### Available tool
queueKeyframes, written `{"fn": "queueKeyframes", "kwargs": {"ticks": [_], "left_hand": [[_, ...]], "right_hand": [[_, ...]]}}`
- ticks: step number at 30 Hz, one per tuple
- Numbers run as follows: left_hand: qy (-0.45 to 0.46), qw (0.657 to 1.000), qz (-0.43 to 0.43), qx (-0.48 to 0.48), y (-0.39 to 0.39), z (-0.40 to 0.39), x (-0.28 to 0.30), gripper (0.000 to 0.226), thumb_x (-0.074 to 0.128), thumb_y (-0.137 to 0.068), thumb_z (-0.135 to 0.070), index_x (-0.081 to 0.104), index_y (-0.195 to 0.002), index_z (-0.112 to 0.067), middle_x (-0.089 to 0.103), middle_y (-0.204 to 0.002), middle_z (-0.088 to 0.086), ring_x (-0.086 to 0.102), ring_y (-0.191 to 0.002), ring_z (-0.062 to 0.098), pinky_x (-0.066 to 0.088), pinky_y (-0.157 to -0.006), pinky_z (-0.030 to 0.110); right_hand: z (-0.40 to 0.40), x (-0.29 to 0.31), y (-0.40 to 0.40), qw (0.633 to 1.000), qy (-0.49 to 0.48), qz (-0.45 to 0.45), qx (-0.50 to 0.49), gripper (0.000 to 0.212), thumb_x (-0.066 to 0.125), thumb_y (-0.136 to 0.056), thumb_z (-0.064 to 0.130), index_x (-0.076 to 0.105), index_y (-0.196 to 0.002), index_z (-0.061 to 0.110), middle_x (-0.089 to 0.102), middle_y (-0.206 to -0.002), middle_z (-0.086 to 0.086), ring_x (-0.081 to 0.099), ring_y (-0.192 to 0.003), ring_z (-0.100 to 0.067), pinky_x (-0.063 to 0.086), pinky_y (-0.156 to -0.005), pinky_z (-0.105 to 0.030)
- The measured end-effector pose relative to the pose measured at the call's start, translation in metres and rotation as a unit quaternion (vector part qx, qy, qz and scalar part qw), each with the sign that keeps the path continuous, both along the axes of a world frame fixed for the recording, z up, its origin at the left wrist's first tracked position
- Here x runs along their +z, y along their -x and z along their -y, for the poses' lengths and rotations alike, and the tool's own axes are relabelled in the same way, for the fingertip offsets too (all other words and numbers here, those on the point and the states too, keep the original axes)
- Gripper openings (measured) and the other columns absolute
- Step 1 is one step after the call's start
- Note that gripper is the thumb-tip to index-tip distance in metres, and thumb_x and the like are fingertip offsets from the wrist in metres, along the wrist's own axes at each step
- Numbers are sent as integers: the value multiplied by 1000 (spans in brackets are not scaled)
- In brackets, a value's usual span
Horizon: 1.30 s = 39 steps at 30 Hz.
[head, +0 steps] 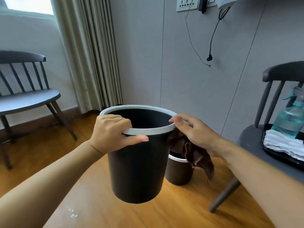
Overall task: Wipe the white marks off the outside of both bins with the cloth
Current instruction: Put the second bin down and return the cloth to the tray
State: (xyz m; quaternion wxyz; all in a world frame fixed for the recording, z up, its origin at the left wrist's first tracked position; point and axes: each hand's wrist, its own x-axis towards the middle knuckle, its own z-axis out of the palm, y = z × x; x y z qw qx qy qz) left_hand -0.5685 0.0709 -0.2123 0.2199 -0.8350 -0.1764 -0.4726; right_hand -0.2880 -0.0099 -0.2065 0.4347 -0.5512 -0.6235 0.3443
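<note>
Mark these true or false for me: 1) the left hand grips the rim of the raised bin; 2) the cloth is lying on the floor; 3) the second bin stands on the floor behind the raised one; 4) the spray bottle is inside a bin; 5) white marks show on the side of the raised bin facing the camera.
1) True: the left hand grips the white rim of the raised bin.
2) False: the brown cloth hangs from the right hand at the rim.
3) True: the second bin stands on the floor.
4) False: the spray bottle stands on a tray on the chair.
5) False: that side looks plain dark.
</note>
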Motion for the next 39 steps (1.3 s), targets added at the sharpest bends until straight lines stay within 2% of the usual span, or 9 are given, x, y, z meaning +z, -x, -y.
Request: {"fn": "queueKeyframes", "kwargs": {"ticks": [5, 8, 10, 15, 18, 21, 31, 35, 39], "left_hand": [[106, 993, -35, 25, 9, -25, -48, 56, 63, -83, -67, 57, -58, -17, 51, -56, -8, 46, -57, 8, 42, -61, 22], [239, 968, -46, 64, 26, -42, -88, 53, 53, -83, -78, 58, -67, -28, 51, -70, -17, 50, -81, 10, 46, -86, 40], [259, 959, -47, 102, 36, -53, -122, 51, 54, -82, -80, 61, -70, -31, 53, -79, -20, 49, -93, 11, 44, -90, 48], [407, 892, -18, 195, 42, -79, -199, 44, 67, -68, -78, 71, -76, -35, 58, -122, -2, 44, -123, 30, 39, -94, 42], [493, 851, -2, 184, 46, -96, -233, 31, 84, -62, -62, 63, -75, -43, 48, -133, -1, 45, -121, 19, 42, -83, 33], [521, 834, 17, 182, 47, -114, -253, 33, 89, -61, -57, 61, -74, -45, 43, -134, -7, 48, -108, 9, 39, -76, 25], [510, 839, 22, 189, 42, -172, -298, 41, 89, -62, -52, 73, -85, -23, 48, -128, -1, 45, -114, 14, 42, -83, 31], [520, 831, 32, 195, 40, -187, -301, 53, 81, -65, -65, 72, -102, -28, 45, -138, -4, 43, -118, 8, 41, -84, 28], [528, 824, -2, 208, 36, -192, -294, 69, 68, -69, -79, 65, -122, -36, 42, -150, -1, 28, -136, 22, 39, -101, 41]], "right_hand": [[-40, -47, 14, 998, 35, -3, -48, 34, 72, -88, 62, 69, -86, 28, 72, -89, 1, 68, -86, -18, 54, -72, -24], [-64, -86, 25, 996, 63, -26, -56, 34, 81, -81, 60, 70, -85, 27, 72, -87, -1, 69, -82, -16, 54, -67, -21], [-78, -118, 32, 995, 75, -28, -63, 40, 81, -73, 66, 71, -85, 29, 72, -85, 1, 71, -83, -16, 59, -72, -26], [-110, -196, 46, 991, 88, -5, -96, 42, 78, -68, 75, 68, -89, 40, 70, -84, 21, 71, -80, -4, 57, -65, -19], [-133, -232, 51, 992, 89, 7, -94, 44, 77, -69, 77, 66, -93, 42, 69, -89, 24, 69, -85, 1, 57, -65, -17], [-158, -257, 55, 992, 84, 21, -88, 42, 75, -71, 77, 63, -96, 45, 68, -92, 26, 66, -89, 6, 57, -70, -20], [-215, -311, 58, 992, 74, 43, -98, 40, 73, -76, 74, 60, -99, 44, 70, -93, 15, 68, -93, -6, 61, -78, -29], [-233, -316, 59, 991, 66, 48, -110, 52, 69, -78, 78, 60, -119, 47, 67, -108, 19, 65, -106, -7, 57, -82, -23], [-233, -317, 62, 990, 44, 61, -123, 79, 66, -77, 82, 43, -147, 52, 63, -125, 19, 60, -118, -7, 57, -95, -31]]}}
